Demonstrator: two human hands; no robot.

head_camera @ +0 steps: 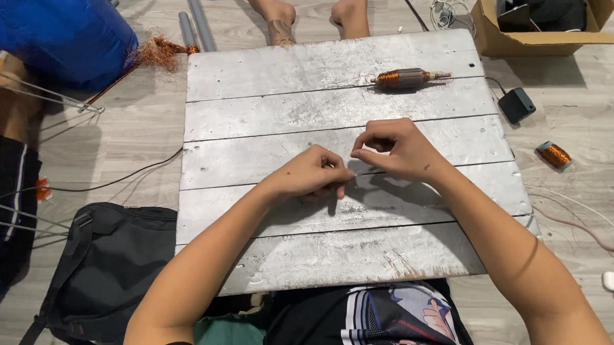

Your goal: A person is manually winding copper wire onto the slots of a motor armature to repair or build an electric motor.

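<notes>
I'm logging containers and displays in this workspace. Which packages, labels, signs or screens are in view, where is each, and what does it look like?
Cardboard box: floor, upper right of the table; brown, open flaps, dark items inside.
Blue bag: floor, upper left; shiny, bulging.
Labels, signs, screens: none visible.

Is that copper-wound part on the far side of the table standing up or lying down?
Lying down. The copper-wound part rests on its side on the metal table, its shaft pointing left and right, apart from both hands.

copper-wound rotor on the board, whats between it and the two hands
In the head view, only bare scratched board lies between the rotor and the left hand and right hand. Whether a thin wire crosses there is too fine to tell.
</notes>
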